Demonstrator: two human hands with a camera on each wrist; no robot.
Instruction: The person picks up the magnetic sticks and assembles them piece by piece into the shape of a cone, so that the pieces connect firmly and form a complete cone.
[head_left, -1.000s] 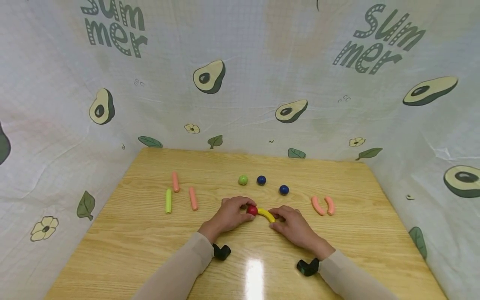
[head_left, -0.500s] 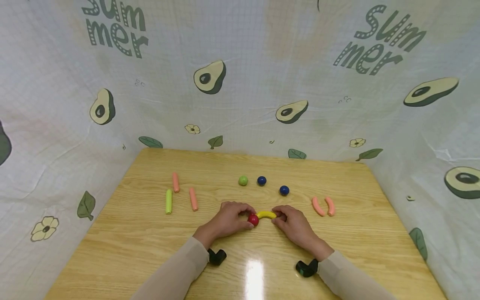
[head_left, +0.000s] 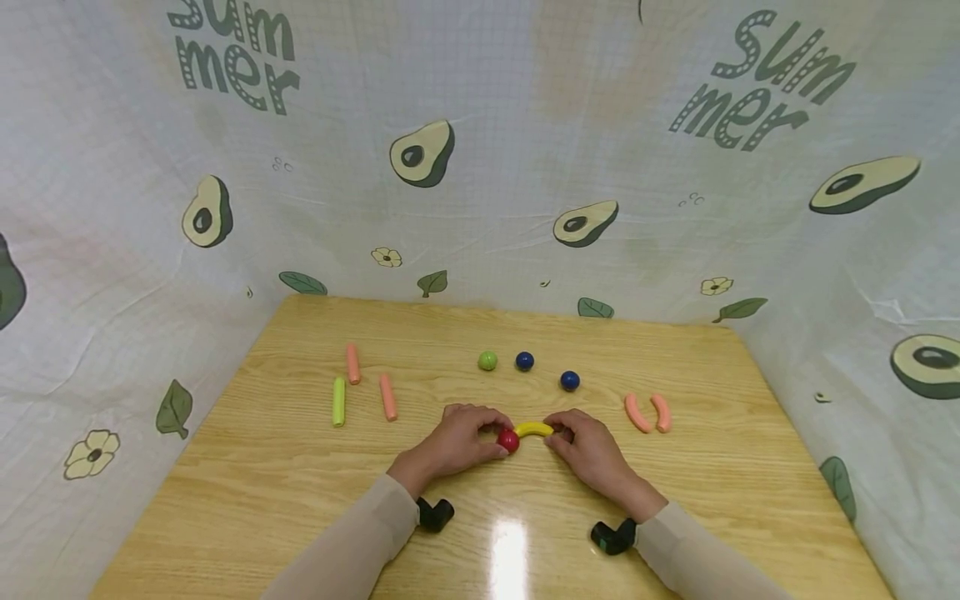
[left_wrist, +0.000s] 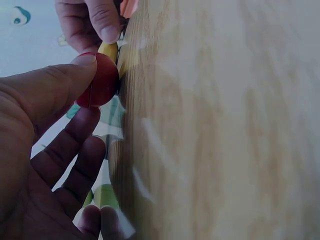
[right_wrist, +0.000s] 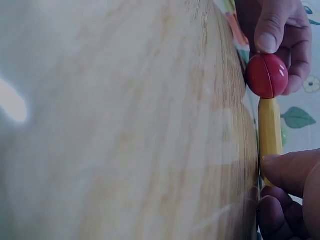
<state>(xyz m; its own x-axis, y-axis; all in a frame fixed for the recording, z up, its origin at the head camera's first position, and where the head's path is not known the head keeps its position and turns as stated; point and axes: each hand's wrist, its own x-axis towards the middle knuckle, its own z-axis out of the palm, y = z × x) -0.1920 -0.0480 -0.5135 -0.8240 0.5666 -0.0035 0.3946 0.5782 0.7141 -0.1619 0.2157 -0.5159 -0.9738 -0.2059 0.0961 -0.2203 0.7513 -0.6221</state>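
The ball (head_left: 508, 441), pinched in the left hand (head_left: 461, 439), and the banana (head_left: 535, 428), pinched at one end by the right hand (head_left: 588, 448), seem light and stiff; the ball, likely slippery, wants gripping across its sides. It is glossy red, seamed; the banana, yellow and curved, seemingly touches it.

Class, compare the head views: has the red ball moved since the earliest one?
Yes: the red ball has moved down the view, toward the camera, widening its gap from the green ball.
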